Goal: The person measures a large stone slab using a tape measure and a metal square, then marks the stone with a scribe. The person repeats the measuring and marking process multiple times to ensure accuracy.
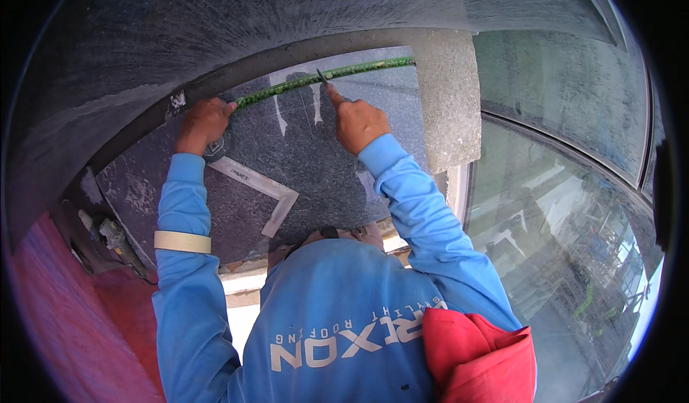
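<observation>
2 things are held: left hand [203, 124] clasps green tape [291, 85], right hand [362, 124] pinches a thin dark tool [321, 77].

A building site, or a place much like one, can be seen. A big grey stone slab [323, 173] is laid out in the middle, with a green measuring tape [366, 67] stretched across it at twelve o'clock. A metal square [251, 178] is set down at nine. Dusty glass [545, 209] is seen at three, and a red sheet [72, 302] is spread at eight.
</observation>
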The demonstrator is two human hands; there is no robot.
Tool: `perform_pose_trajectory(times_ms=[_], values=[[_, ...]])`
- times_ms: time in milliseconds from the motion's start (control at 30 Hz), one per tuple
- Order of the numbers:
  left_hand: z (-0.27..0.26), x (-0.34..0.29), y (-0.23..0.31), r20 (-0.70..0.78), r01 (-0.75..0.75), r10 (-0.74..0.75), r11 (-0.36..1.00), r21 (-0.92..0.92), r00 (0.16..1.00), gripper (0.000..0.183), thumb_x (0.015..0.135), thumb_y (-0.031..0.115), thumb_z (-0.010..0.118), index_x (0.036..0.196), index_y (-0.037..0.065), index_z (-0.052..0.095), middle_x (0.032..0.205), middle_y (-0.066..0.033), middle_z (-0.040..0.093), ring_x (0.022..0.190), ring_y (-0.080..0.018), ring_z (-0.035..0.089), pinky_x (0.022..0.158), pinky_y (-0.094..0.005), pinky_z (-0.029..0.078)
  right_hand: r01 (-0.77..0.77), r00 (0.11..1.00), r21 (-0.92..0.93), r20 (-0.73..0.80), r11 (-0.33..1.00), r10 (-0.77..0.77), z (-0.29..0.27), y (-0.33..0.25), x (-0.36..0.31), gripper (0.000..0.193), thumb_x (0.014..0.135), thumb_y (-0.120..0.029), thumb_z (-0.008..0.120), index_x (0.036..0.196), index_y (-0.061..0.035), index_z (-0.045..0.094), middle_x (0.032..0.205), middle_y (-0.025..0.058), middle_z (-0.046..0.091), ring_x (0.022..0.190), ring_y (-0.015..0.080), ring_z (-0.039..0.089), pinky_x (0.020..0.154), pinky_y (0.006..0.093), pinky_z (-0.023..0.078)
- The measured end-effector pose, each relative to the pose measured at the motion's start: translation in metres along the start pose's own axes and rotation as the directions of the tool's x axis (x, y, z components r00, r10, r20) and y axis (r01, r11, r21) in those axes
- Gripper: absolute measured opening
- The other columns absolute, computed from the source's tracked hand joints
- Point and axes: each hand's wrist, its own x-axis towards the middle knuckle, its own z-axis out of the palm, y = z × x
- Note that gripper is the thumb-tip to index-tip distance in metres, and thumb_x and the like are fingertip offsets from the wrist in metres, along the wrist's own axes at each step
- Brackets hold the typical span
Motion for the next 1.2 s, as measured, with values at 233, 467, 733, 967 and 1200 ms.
perform_pose_trajectory(times_ms=[233, 467, 733, 967, 1200], values=[[0.001, -0.007, 0.001, -0.065, -0.02, 0.012, 0.992, -0.124, 0.998, 0.054, 0.106, 0.049, 0.052, 0.099, 0.001, 0.076, 0.111, -0.0258, 0.072, 0.106, -0.0451, 0.068, 0.091, -0.0525, 0.053, -0.041, 0.998, 0.054, -0.046, 0.998, 0.043, 0.023, -0.001, 0.006, 0.07, 0.093, -0.008, 0.053, 0.16, -0.0187, 0.04, 0.095, 0.0261, 0.074, 0.087, 0.044, 0.073, 0.079, 0.054, 0.059], [0.009, 0.004, -0.011, -0.04, -0.023, 0.021, 0.998, -0.066, 0.999, 0.052, 0.106, 0.049, 0.052, 0.101, 0.003, 0.076, 0.112, -0.0263, 0.071, 0.106, -0.0448, 0.068, 0.092, -0.0521, 0.053, -0.032, 0.996, 0.062, -0.077, 0.998, 0.037, 0.026, -0.004, 0.007, 0.068, 0.093, -0.008, 0.053, 0.159, -0.017, 0.041, 0.093, 0.0267, 0.073, 0.086, 0.0438, 0.073, 0.078, 0.0534, 0.058], [0.001, -0.006, 0.003, -0.049, -0.022, 0.019, 0.998, -0.06, 0.999, 0.05, 0.106, 0.047, 0.052, 0.101, 0.002, 0.076, 0.113, -0.0262, 0.071, 0.107, -0.0455, 0.067, 0.091, -0.0531, 0.053, -0.062, 0.996, 0.053, -0.064, 0.997, 0.066, 0.028, -0.003, 0.007, 0.068, 0.093, -0.008, 0.053, 0.159, -0.0186, 0.042, 0.093, 0.0268, 0.073, 0.084, 0.0437, 0.073, 0.076, 0.0539, 0.058], [-0.003, -0.001, 0.0, 0.0, -0.026, 0.026, 1.0, 0.002, 1.0, 0.05, 0.106, 0.047, 0.052, 0.102, 0.003, 0.076, 0.113, -0.0249, 0.071, 0.105, -0.0451, 0.068, 0.093, -0.0529, 0.053, -0.034, 0.993, 0.057, -0.108, 0.998, 0.04, 0.03, -0.004, 0.009, 0.069, 0.092, -0.008, 0.053, 0.159, -0.0189, 0.042, 0.091, 0.0265, 0.073, 0.083, 0.0435, 0.073, 0.075, 0.0546, 0.058], [0.005, -0.002, -0.001, -0.044, -0.009, 0.008, 1.0, -0.018, 0.999, 0.051, 0.106, 0.048, 0.053, 0.103, 0.003, 0.076, 0.113, -0.0247, 0.072, 0.107, -0.0447, 0.068, 0.094, -0.0523, 0.053, -0.037, 0.992, 0.055, -0.115, 0.998, 0.043, 0.031, -0.003, 0.007, 0.068, 0.092, -0.008, 0.053, 0.159, -0.0176, 0.042, 0.092, 0.0267, 0.073, 0.083, 0.0439, 0.072, 0.075, 0.0545, 0.058]])
